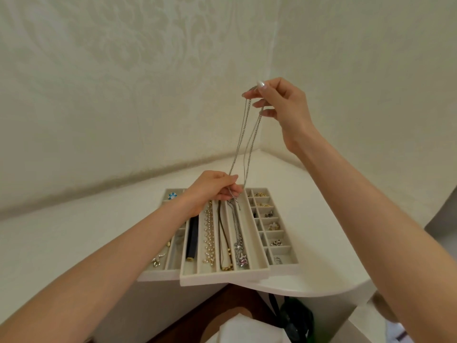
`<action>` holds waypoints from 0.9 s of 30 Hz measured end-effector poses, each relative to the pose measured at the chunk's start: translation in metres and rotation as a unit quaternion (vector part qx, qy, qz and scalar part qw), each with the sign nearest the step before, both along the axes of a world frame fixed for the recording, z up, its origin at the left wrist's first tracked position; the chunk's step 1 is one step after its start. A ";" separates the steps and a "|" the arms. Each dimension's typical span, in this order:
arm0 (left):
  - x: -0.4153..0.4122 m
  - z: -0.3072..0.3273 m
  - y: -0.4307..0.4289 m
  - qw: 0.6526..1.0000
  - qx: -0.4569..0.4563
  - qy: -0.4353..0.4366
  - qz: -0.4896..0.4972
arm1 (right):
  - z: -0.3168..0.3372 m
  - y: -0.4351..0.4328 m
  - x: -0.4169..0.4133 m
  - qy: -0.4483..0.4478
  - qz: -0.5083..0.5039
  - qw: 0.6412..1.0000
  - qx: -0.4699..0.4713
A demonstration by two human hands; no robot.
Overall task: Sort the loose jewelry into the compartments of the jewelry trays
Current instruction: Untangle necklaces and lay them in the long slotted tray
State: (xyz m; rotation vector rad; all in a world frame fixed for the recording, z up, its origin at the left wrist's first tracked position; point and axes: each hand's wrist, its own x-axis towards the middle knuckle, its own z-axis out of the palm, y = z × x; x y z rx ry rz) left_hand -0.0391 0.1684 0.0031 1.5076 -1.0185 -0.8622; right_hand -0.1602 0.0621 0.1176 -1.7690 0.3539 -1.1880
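My right hand point(282, 107) is raised high and pinches the top of a thin silver chain necklace point(243, 144). The chain hangs down to my left hand point(212, 189), which pinches its lower end just above the long-slot tray point(222, 277). That tray lies on top of the others and holds a dark strap, a pearl strand point(209, 233), a brown cord necklace point(223, 243) and a silver pendant necklace point(238, 246). Its rightmost slot point(254, 241) is bare.
A tray of small square cells point(284, 261) with rings and earrings sits on the right. Another tray point(158, 268) with a blue brooch and silver pieces lies on the left, partly under my left arm. All rest on a white corner desk point(74, 231) against patterned walls.
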 end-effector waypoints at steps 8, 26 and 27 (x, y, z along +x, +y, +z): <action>-0.005 -0.007 0.002 0.991 -0.037 -0.119 0.052 | 0.009 -0.001 -0.001 -0.043 -0.004 0.999 0.013; -0.016 0.019 -0.010 0.977 -0.072 -0.196 -0.034 | 0.030 0.002 -0.002 -0.044 0.052 0.997 0.031; -0.017 0.019 -0.010 0.975 -0.073 -0.208 -0.040 | 0.031 0.002 -0.002 -0.041 0.048 0.998 0.027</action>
